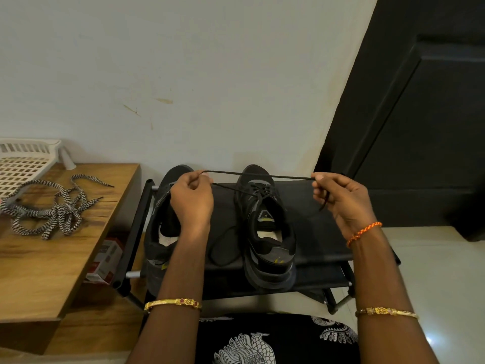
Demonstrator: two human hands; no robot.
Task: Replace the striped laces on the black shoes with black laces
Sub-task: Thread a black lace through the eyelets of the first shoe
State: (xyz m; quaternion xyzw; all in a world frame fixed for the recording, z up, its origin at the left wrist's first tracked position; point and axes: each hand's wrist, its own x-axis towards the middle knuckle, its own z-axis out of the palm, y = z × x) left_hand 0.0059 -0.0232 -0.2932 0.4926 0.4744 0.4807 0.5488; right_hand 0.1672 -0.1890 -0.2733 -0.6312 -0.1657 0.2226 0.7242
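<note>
Leftmost, a white plastic basket (25, 160) sits at the far end of a wooden table (52, 264). Striped laces (52, 208) lie loose in a tangle on that table, well left of the shoe rack (315, 232). A red-and-white carton (105, 258) stands between table and rack. On the rack's top shelf, left shoe (160, 232), unlaced, toe to the wall. Left hand (193, 199) above it, fingers curled, pinching one end of a black lace (262, 176). A spare black lace (223, 248) lies coiled on the shelf between the shoes. Right shoe (265, 232) on the rack's middle; the black lace runs through its lower eyelets. Right hand (338, 198) over the rack's right side, pinching the other end, tip dangling below the fingers. Lace pulled taut between both hands.
</note>
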